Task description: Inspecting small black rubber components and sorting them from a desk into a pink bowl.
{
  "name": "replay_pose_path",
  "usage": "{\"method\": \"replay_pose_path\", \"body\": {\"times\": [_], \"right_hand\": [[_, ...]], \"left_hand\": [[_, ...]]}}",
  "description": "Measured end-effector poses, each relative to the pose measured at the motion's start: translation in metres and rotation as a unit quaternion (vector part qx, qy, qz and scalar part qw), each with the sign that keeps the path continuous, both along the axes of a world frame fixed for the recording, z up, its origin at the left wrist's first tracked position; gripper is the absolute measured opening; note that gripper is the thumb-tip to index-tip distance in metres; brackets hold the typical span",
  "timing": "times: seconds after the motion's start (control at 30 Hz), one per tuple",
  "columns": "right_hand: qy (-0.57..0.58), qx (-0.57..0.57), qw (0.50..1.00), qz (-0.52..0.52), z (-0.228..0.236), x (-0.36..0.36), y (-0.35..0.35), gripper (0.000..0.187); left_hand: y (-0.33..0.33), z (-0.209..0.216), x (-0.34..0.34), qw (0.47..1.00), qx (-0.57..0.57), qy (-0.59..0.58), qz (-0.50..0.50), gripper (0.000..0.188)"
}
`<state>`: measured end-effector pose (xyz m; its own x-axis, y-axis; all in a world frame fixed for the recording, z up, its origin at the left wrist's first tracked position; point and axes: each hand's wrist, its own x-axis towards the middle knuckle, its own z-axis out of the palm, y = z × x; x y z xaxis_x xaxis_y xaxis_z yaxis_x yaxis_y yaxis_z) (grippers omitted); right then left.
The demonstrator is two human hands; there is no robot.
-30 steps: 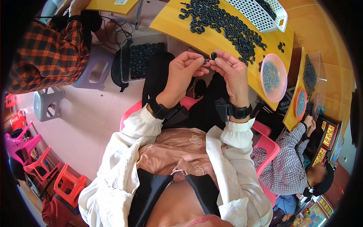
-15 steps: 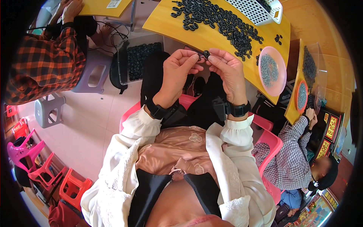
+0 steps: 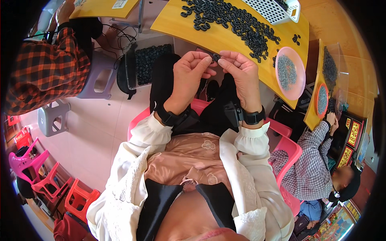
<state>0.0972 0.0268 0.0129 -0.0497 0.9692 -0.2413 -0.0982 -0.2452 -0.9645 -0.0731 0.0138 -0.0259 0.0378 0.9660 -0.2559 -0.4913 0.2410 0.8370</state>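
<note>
Above my lap, both hands meet at a small black oval piece (image 3: 216, 57), which looks like hard plastic. My left hand (image 3: 189, 74) pinches its left side between thumb and fingers. On the other side my right hand (image 3: 243, 74) has thumb and fingertips closed at its right edge. Fingertips cover much of the piece, so I cannot tell whether it is one part or two joined. Similar black pieces (image 3: 225, 18) lie scattered over the yellow table (image 3: 177, 24) just beyond my hands. A pink bowl (image 3: 300, 76) of small silver metal pieces (image 3: 286, 74) stands to the right.
A white perforated basket (image 3: 273, 14) sits at the table's far side. Left of my knees, a clear bin (image 3: 130, 66) holds many black pieces. A co-worker in an orange checked shirt (image 3: 48, 76) is at left; another in a grey checked shirt (image 3: 305, 160) works at right.
The black piece has turned and shifted slightly left between my fingertips. Both hands stay almost in place. The co-worker at left has moved a hand a little.
</note>
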Motion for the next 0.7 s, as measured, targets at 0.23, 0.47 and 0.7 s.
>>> {"method": "replay_pose_path", "body": {"times": [0.23, 0.47, 0.7], "right_hand": [[0.011, -0.013, 1.000, 0.012, 0.007, 0.000, 0.001, 0.036], [0.037, -0.011, 0.999, 0.000, 0.010, 0.002, 0.000, 0.041], [0.045, -0.017, 0.999, -0.010, 0.011, 0.002, -0.002, 0.041]], "left_hand": [[-0.002, -0.001, 0.004, 0.999, 0.033, 0.007, 0.004, 0.012], [-0.006, 0.007, 0.012, 0.998, 0.062, 0.026, 0.020, 0.012], [-0.007, 0.008, 0.013, 0.996, 0.074, 0.038, 0.039, 0.013]]}}
